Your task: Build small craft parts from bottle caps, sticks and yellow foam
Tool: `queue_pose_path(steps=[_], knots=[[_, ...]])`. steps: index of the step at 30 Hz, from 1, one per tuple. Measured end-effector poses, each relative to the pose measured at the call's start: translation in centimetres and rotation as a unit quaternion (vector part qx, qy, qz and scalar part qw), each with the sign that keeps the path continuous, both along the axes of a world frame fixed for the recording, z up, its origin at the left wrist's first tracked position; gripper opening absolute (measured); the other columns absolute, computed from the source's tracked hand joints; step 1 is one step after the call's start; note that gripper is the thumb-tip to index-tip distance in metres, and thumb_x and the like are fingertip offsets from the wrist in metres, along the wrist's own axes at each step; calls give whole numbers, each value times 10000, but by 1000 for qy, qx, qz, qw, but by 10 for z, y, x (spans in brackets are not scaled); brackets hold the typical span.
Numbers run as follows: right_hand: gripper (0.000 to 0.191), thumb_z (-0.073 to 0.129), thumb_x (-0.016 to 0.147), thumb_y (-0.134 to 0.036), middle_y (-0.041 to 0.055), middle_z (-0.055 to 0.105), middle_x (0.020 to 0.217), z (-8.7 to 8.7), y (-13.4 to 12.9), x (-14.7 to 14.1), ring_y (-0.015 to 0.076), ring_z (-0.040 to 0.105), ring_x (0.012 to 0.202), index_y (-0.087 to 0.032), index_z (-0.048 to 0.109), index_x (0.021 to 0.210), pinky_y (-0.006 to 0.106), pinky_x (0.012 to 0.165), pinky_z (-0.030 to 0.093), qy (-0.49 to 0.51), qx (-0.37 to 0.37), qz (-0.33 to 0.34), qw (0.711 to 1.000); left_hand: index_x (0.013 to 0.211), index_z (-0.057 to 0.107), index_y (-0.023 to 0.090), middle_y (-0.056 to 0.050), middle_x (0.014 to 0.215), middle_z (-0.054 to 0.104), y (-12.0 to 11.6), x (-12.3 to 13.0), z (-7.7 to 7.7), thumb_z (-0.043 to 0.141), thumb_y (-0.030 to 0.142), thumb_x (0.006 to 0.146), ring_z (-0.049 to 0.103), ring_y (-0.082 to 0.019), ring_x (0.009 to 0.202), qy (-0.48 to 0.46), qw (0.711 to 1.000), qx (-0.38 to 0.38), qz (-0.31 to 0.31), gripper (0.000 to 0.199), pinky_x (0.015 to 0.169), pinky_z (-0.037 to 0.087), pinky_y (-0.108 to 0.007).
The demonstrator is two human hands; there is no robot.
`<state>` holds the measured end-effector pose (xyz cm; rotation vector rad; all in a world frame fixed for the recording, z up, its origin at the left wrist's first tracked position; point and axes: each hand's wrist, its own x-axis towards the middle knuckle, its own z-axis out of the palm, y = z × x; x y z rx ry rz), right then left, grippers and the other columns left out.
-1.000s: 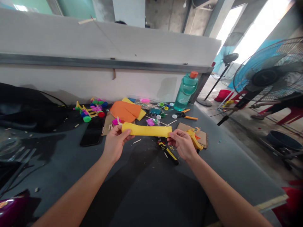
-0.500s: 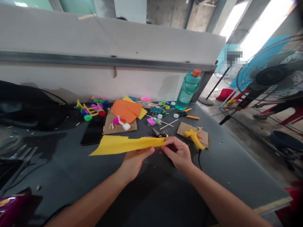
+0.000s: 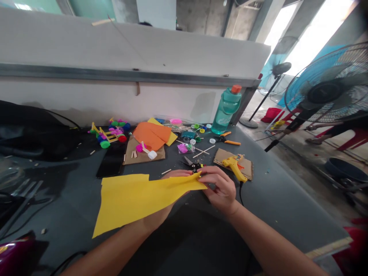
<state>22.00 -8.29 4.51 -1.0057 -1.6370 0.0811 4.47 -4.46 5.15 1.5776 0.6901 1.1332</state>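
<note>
A yellow paper sheet [image 3: 135, 199] is spread out over the dark grey table [image 3: 273, 199], draping across my left forearm. My left hand [image 3: 172, 176] is mostly hidden under the sheet and pinches its right corner. My right hand [image 3: 220, 188] grips the same corner from the right, fingers closed on it. Just beyond my hands lie black-handled scissors [image 3: 191, 164]. A yellow glue gun [image 3: 235, 166] rests on a cardboard piece [image 3: 248, 165] to the right of my right hand.
Orange and yellow paper sheets [image 3: 152, 135], a stick-and-bottle-cap toy [image 3: 109, 134], loose caps, wooden sticks, orange pliers [image 3: 227, 140] and a teal water bottle [image 3: 227, 110] sit at the back. A black phone [image 3: 109, 163] lies left. A standing fan [image 3: 327, 92] is at right.
The yellow sheet, first held rolled into a narrow strip between both hands, has unfolded and now hangs wide to the left. My left hand moved right to meet my right hand at one corner.
</note>
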Motion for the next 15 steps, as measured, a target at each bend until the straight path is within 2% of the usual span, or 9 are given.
queue_pose_path(steps=[3,7,11,15], knots=[[158,608,746,-81,60,679,868,-2,2,-2,193,653,823,-230,636,792,330,727,537,25,-21,15,999,971,660,236,-28,1022,675,0,-1,-5,687,259,728,613,-213,967,12,1000,-11,9,246,933,453,-376],[128,649,706,-94,36,668,808,-10,4,-7,163,647,734,-214,611,728,276,641,534,121,-94,17,988,932,684,230,-26,961,701,3,0,-18,675,344,741,645,-230,889,25,996,-81,32,222,877,487,-380],[123,701,676,-171,15,628,777,-15,7,-14,125,597,611,-202,581,678,236,502,519,268,-205,53,940,872,709,232,-33,911,718,6,3,-27,699,394,705,655,-258,889,11,988,-151,40,233,880,494,-409],[187,747,622,-208,4,600,775,-14,9,-18,109,569,579,-188,562,645,234,479,514,351,-263,72,896,860,705,190,-56,862,725,5,8,-28,717,384,686,671,-249,816,-60,971,-229,41,261,852,518,-431]])
